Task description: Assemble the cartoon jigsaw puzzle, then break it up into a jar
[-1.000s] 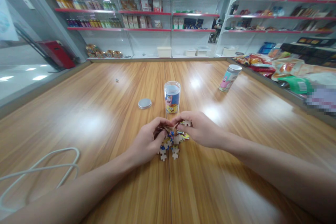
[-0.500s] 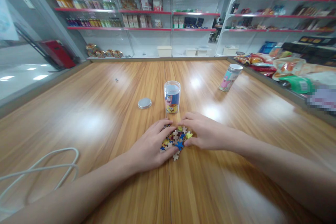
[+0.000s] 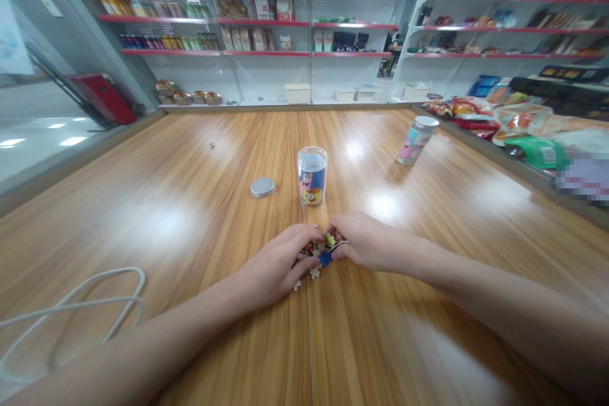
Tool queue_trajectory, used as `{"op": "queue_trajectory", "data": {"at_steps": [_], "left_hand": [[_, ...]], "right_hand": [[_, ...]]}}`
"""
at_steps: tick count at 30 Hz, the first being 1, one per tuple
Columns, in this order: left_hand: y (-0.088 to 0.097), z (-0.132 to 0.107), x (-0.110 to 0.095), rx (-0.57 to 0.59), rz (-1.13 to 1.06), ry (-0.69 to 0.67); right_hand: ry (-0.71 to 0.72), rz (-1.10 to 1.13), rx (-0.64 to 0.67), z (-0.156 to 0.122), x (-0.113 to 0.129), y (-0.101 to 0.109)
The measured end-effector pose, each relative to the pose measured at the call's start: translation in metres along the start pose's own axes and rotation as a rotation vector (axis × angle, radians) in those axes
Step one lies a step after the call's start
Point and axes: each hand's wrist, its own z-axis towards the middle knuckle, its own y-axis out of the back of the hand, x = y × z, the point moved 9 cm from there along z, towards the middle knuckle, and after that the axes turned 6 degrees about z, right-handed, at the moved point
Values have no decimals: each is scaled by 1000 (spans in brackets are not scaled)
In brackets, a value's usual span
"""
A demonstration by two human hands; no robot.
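Note:
Jigsaw puzzle pieces (image 3: 316, 252) lie in a small pile on the table, blue, yellow and bare-wood sides showing. My left hand (image 3: 285, 260) curls round the pile from the left, thumb and fingers closed on pieces. From the right, my right hand (image 3: 364, 241) grips more pieces between bent fingers and thumb. The palms hide part of the pile. A few pieces stick out below my left thumb. Just beyond my hands stands an open clear can (image 3: 313, 177) with cartoon print. Its likely lid, a silver disc (image 3: 262, 188), lies flat to its left.
A closed cartoon-printed can (image 3: 417, 141) stands at the back right of the wooden table (image 3: 214, 222). A white cable (image 3: 71, 304) loops at the left. A tiny object (image 3: 212, 146) lies far left. Packaged goods (image 3: 533, 133) crowd the right edge; stocked shelves line the back.
Both hands have drawn closer together and closed further round the puzzle pieces. The pile is more compact and more covered. The cans and the disc have stayed in place.

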Motion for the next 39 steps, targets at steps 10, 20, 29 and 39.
{"op": "queue_trajectory", "data": {"at_steps": [10, 20, 29, 39], "left_hand": [[1, -1, 6, -14, -17, 70], [8, -1, 18, -161, -328, 172], [23, -6, 15, -170, -223, 199], [0, -8, 9, -277, -571, 259]], "right_hand": [[64, -41, -40, -5, 14, 1], [54, 436, -194, 2, 12, 16], [238, 145, -222, -21, 12, 15], [284, 12, -225, -6, 44, -33]]}}
